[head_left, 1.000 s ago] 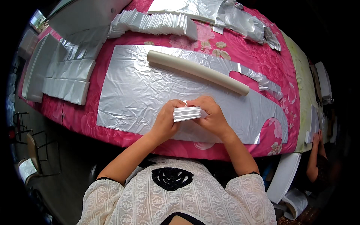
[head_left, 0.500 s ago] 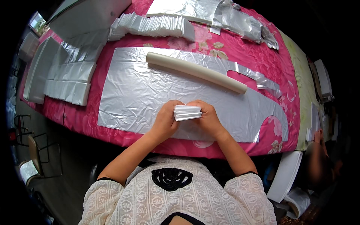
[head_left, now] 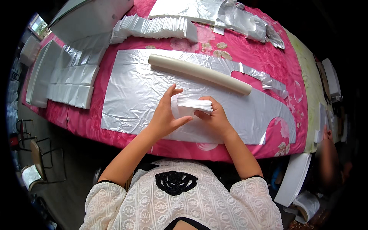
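My right hand [head_left: 217,119] grips a small stack of thin white folded sheets [head_left: 193,104] by its right end, fingers behind and thumb in front. The stack's layered edges face up and fan slightly. My left hand [head_left: 163,116] is open beside the stack's left end, thumb and fingers spread apart. Under both hands lies a wrinkled silver plastic sheet [head_left: 128,90], with curved cut-outs toward its right side. Across that sheet, beyond my hands, rests a long cream-coloured tube [head_left: 199,73].
A pink floral cloth [head_left: 245,152] covers the table. A long row of white folded packets [head_left: 157,28] stands at the back. More white packets [head_left: 73,74] lie far left near a white box [head_left: 92,19]. Another person's arm [head_left: 327,153] shows at right; a chair [head_left: 36,157] stands at lower left.
Both hands were closed around the stack; now my left hand has let go and opened to the left. The stack has shifted slightly right and up in my right hand.
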The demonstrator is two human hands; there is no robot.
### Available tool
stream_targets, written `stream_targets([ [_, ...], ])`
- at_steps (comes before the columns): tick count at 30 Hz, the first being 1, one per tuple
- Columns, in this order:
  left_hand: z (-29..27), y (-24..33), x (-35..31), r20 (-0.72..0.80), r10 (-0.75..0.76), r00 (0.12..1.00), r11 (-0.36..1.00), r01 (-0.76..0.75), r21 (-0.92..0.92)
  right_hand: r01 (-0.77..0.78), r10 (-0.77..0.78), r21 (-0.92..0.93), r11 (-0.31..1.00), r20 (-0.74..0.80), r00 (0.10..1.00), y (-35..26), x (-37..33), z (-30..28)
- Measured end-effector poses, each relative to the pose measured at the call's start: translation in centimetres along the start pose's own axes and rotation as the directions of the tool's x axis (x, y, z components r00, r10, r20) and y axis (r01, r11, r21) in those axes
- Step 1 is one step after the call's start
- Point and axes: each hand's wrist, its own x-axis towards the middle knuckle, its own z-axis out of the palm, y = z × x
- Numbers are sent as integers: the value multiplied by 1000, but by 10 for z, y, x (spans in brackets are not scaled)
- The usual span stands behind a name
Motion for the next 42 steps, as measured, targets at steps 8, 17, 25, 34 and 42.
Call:
stream_targets([
  [8,26,-21,-17,34,-29,999,997,26,77,231,-279,-516,825,-16,960,12,-1,-6],
  [17,30,-24,-23,-51,-280,959,836,217,-503,192,-165,-511,838,99,981,0,-5,-3],
  [25,-22,7,-42,185,-475,860,667,489,-562,-6,54,-247,969,189,981,-29,-6,31],
  [34,-153,-17,-59,-122,-592,797,644,377,-666,-107,107,-21,994,357,928,-12,45,84],
  [42,-417,-130,-3,-695,-600,397,772,60,-632,-332,358,-136,933,402,842,-16,90,120],
])
